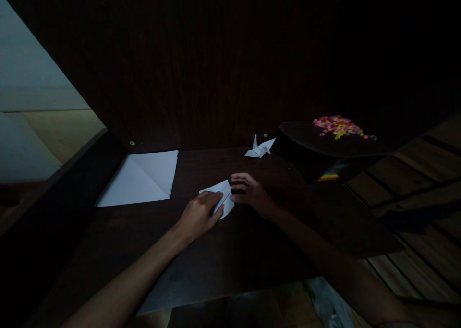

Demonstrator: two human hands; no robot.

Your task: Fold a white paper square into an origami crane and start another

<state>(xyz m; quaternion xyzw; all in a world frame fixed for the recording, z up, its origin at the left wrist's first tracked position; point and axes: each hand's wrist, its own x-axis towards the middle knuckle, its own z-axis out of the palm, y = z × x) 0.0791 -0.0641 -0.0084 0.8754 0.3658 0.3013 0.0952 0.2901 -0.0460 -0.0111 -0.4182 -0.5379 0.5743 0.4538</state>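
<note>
A small folded white paper (225, 188) lies on the dark wooden desk, with a crease or flap line running diagonally across it. My left hand (201, 212) rests on top and holds it down, fingers over its middle and thumb at its lower edge. By the paper's right edge is my right hand (252, 193), its fingers apart and slightly curled; whether the thumb touches the edge I cannot tell. Behind my hands stands a folded white paper crane (260, 149). To the left, larger white paper sheets (144, 176) with diagonal creases lie flat.
A dark panel (201, 78) rises behind the desk (201, 265). On a raised rounded shelf (302, 135) at right is a pile of small colourful pieces (338, 126). A low side board (54, 184) bounds the left. Wooden slats (425, 241) show at lower right.
</note>
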